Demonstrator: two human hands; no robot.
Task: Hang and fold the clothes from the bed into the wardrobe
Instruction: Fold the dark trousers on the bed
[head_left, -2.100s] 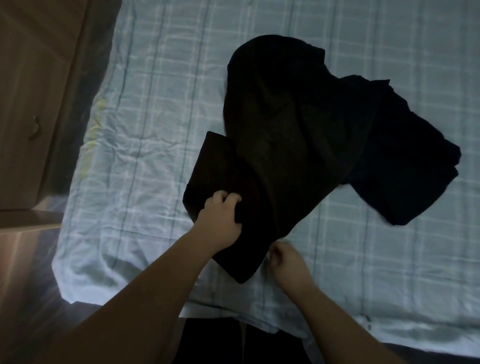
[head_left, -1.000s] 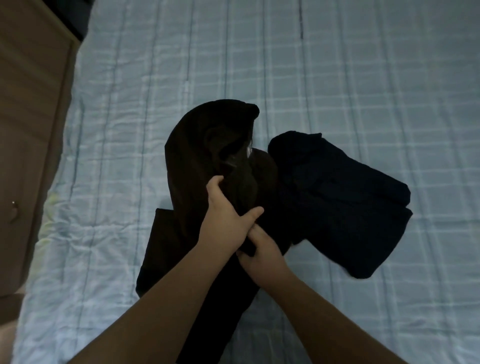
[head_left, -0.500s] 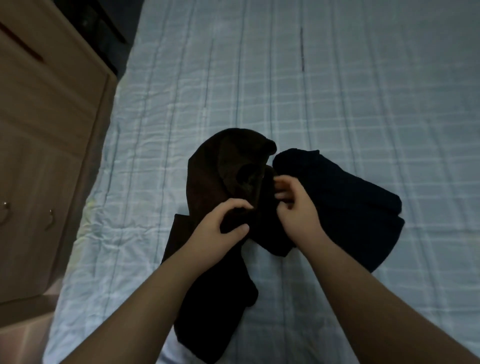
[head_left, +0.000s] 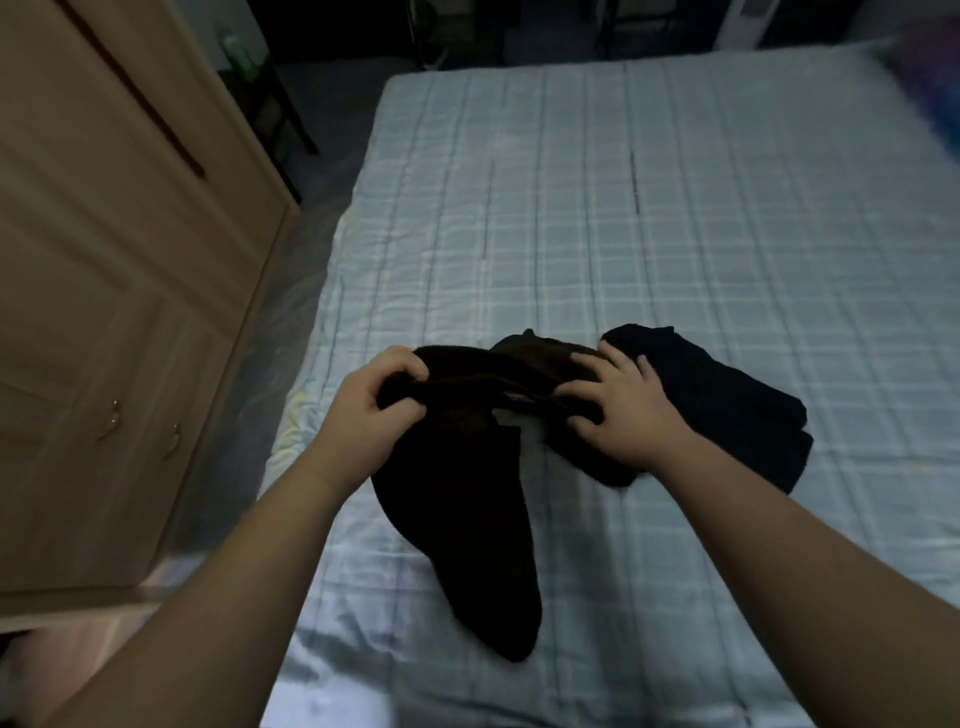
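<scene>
While both hands worked on the bed (head_left: 675, 208), the scene read left to right:
Wardrobe (head_left: 104, 312): stood shut beside the bed, so nothing was stowed yet.
Left hand (head_left: 371, 410): fingers curled tight on the brown garment (head_left: 467, 493) at its top edge, probably to spread it.
Right hand (head_left: 621, 410): fingers bent round the same edge, holding it.
Navy garment (head_left: 727, 405): lay bunched on the bed just right, waiting.
</scene>
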